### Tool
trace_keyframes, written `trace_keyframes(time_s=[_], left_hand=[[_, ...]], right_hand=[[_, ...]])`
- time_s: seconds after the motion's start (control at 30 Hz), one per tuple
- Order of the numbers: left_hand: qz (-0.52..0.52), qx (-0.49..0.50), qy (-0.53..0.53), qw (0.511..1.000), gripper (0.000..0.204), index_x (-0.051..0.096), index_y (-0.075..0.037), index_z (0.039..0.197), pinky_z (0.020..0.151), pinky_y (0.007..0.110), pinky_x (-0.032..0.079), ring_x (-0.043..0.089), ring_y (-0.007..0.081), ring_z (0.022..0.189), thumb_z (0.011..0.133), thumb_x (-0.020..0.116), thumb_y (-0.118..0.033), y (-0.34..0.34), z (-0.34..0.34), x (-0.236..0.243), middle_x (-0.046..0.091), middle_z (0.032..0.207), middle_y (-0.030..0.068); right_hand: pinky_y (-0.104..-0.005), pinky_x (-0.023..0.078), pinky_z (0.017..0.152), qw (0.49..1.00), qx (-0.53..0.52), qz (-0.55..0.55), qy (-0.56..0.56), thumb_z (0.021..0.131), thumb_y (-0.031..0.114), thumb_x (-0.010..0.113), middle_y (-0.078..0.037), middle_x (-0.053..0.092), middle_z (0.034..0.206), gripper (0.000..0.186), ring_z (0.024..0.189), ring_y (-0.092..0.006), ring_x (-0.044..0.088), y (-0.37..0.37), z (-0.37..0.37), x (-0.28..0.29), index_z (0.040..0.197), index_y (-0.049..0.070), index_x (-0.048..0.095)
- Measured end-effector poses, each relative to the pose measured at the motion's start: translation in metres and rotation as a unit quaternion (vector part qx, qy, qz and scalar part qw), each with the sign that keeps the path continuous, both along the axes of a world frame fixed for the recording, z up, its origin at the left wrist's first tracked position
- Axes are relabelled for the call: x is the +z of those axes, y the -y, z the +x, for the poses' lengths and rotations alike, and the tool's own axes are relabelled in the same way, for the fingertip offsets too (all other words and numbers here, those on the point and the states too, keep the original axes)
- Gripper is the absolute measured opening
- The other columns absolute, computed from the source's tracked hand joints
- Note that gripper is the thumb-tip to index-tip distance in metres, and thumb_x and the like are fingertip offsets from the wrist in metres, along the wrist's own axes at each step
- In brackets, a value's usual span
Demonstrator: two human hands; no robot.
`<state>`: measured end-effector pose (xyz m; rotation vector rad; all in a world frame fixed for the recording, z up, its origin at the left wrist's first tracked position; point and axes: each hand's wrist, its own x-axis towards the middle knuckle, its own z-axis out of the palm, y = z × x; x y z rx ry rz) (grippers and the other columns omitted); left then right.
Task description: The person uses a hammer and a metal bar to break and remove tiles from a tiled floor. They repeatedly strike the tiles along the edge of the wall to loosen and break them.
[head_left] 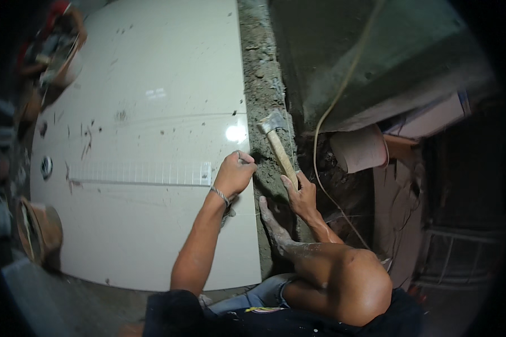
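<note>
My left hand (pixel 234 173) is clenched around a thin dark tool whose kind I cannot tell, held at the right edge of a large glossy white tile (pixel 152 101). My right hand (pixel 301 196) grips the lower end of a wooden-handled hammer (pixel 278 143). Its metal head (pixel 271 122) points up and away over the rough grey mortar strip (pixel 264 84) beside the tile. My dusty bare foot (pixel 271 220) rests on that strip just below both hands, and my bent knee (pixel 351 283) is at the lower right.
A pale ribbed strip (pixel 140 173) lies across the tile left of my left hand. Buckets stand at the left edge (pixel 36 230) and top left (pixel 59 53). A tipped bucket (pixel 358 149) and a yellow cord (pixel 334 101) lie right of the mortar.
</note>
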<state>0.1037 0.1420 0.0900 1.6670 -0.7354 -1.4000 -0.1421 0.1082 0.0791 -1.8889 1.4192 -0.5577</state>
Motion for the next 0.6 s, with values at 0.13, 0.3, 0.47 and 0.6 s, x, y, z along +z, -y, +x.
trace_keyframes(time_s=[0.13,0.3,0.47,0.6], left_hand=[[0.071,0.059,0.004,0.996,0.041,0.052,0.002,0.124,0.057,0.036,0.052,0.066,0.0238,0.063,0.087,0.067,-0.009,-0.008,0.001,-0.027,0.069,0.088,0.019],[0.084,0.014,0.242,0.966,0.071,0.028,0.018,0.141,0.086,0.049,0.06,0.075,0.0481,0.095,0.085,0.064,-0.005,-0.019,0.006,-0.045,0.069,0.095,0.0374],[0.14,0.014,0.252,0.957,0.077,0.024,0.02,0.143,0.099,0.055,0.058,0.066,0.0599,0.111,0.086,0.07,-0.001,-0.032,0.007,-0.039,0.056,0.123,0.049],[0.169,0.013,0.285,0.943,0.065,0.032,0.012,0.145,0.104,0.058,0.054,0.062,0.0526,0.122,0.093,0.068,-0.001,-0.041,-0.001,-0.041,0.051,0.132,0.0401]], right_hand=[[-0.037,0.048,0.061,0.999,-0.029,0.025,-0.023,0.103,0.036,0.074,-0.014,0.063,0.07,0.04,0.064,-0.014,0.054,-0.006,-0.007,-0.011,0.099,-0.003,0.068],[-0.0352,0.046,0.061,0.994,-0.066,0.076,-0.046,0.104,0.038,0.073,-0.01,0.059,0.07,0.042,0.067,-0.0112,0.051,-0.016,-0.031,-0.04,0.098,-0.003,0.068],[-0.0262,0.033,0.047,0.994,-0.042,0.105,0.003,0.11,0.041,0.065,0.006,0.049,0.066,0.039,0.053,-0.0033,0.043,-0.022,-0.043,-0.054,0.096,0.004,0.065],[-0.0264,0.032,0.047,0.99,-0.05,0.128,0.01,0.111,0.043,0.063,0.006,0.045,0.064,0.04,0.052,-0.0041,0.041,-0.022,-0.041,-0.055,0.092,0.007,0.061]])
